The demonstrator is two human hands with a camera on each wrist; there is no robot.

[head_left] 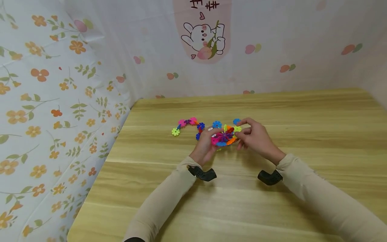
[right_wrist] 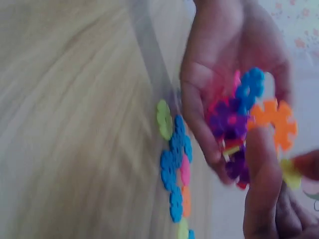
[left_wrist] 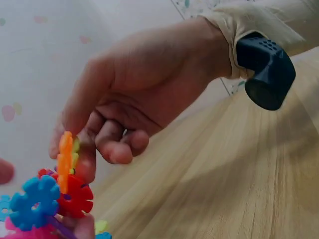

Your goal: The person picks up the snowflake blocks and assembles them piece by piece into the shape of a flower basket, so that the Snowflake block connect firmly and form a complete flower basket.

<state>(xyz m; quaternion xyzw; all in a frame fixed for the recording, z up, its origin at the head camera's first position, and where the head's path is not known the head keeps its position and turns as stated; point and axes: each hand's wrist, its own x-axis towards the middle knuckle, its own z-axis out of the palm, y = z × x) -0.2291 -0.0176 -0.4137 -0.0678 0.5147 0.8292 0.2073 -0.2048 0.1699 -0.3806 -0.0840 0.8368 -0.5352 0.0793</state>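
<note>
My left hand holds a cluster of interlocked plastic snowflake discs, in pink, purple, red, blue and orange, over the table. My right hand is at the cluster's right side, thumb and index finger pinching a yellow-green disc. An orange disc stands out from the cluster beside that pinch. In the left wrist view, the right hand reaches in from above with its other fingers curled. The right wrist view shows the left hand cupped behind the cluster. Part of the cluster is hidden by the fingers.
A chain of joined discs curves across the table left of the hands, with a yellow-green disc at its end. Blue discs lie behind the cluster. A patterned curtain hangs beyond the table's back edge.
</note>
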